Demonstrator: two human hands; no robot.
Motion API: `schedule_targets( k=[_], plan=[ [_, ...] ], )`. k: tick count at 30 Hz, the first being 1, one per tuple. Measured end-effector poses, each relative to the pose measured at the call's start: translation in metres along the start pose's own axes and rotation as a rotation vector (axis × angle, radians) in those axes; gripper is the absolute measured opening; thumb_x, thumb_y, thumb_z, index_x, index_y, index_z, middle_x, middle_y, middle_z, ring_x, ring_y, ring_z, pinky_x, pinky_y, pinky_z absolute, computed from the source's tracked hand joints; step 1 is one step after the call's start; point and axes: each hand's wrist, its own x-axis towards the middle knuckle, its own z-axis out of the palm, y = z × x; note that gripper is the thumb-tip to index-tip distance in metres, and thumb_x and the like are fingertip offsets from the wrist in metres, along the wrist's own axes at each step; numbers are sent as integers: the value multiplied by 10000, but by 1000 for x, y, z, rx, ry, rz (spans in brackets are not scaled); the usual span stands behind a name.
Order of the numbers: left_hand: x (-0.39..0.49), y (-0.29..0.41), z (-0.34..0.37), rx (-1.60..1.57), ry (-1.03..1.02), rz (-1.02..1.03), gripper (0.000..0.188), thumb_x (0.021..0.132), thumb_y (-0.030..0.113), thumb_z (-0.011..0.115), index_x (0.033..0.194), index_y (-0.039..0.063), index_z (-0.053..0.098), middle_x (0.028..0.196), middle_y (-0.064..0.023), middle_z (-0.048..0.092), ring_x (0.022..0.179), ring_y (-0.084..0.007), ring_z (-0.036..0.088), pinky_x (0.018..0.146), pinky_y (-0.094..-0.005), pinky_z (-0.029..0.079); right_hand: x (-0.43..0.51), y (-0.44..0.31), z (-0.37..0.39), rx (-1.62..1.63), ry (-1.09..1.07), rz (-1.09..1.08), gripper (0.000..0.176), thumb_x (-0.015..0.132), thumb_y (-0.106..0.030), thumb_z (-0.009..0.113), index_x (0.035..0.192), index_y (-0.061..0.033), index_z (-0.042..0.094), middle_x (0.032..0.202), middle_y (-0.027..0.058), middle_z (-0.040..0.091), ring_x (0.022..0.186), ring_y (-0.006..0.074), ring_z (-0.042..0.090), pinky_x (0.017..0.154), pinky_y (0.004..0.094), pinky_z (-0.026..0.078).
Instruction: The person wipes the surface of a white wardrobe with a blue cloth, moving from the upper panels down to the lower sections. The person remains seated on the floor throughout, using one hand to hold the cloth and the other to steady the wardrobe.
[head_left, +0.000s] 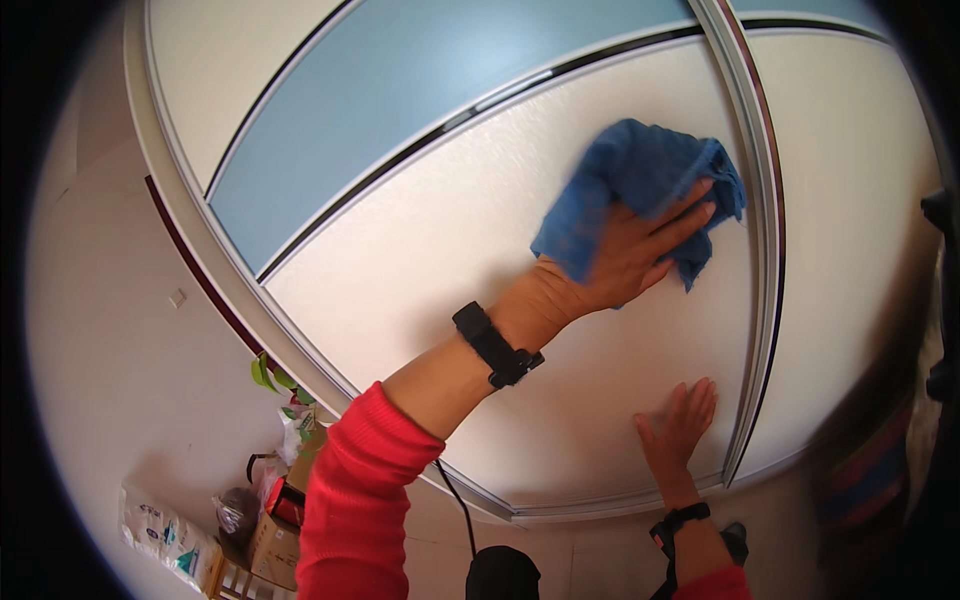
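My left hand (630, 251) presses a crumpled blue cloth (637, 169) against the cream lower panel of a sliding wardrobe door (420, 232). The cloth bunches over and around the palm, with its ragged edges past the fingertips; the hand and part of the cloth are slightly blurred. Lower right, my right hand (679, 427) rests flat with fingers spread on the same panel and holds nothing. Both wrists wear black straps, and both sleeves are red. The metal door frame (765, 195) runs just to the right of both hands.
A blue panel band (420, 112) crosses the door above. At lower left are a green-leaved plant (262, 373), cardboard boxes (276, 551), plastic bags and a white printed package (169, 536). A black cable (459, 499) hangs below the left forearm. Blurred dark and coloured shapes fill the right edge.
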Motion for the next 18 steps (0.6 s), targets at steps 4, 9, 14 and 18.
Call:
schedule_targets(
  k=[4, 9, 14, 18],
  plan=[
    [3, -28, -10, -19, -7, -37, 821, 812, 285, 697, 1524, 290, 287, 1602, 13, 229, 1446, -335, 252, 1189, -506, 162, 1, 0, -1, 2, 9, 1, 910, 767, -397, 772, 1461, -48, 298, 1541, 291, 193, 1420, 479, 194, 1125, 634, 173],
    [-1, -87, -59, 157, 156, -152, 709, 821, 275, 691, 1473, 274, 411, 1576, -22, 304, 1339, -299, 396, 1127, -491, 233, 1, -1, -1, -24, -1, -1, 889, 782, -400, 752, 1464, -49, 301, 1553, 276, 186, 1432, 458, 189, 1136, 618, 172],
    [-35, -110, -93, 286, 69, -211, 648, 837, 355, 629, 1453, 267, 451, 1567, -36, 324, 1310, -264, 429, 1129, -462, 192, 1, -1, -1, -14, 6, 5, 905, 760, -365, 770, 1474, -64, 302, 1553, 269, 196, 1432, 449, 199, 1146, 604, 175],
    [-72, -121, -108, 309, 55, -295, 651, 856, 386, 586, 1474, 254, 427, 1583, -53, 291, 1352, -283, 388, 1135, -461, 163, 1, 1, 0, -37, 2, 3, 895, 778, -389, 751, 1481, -73, 297, 1560, 258, 194, 1431, 447, 206, 1146, 592, 182]
  ],
)
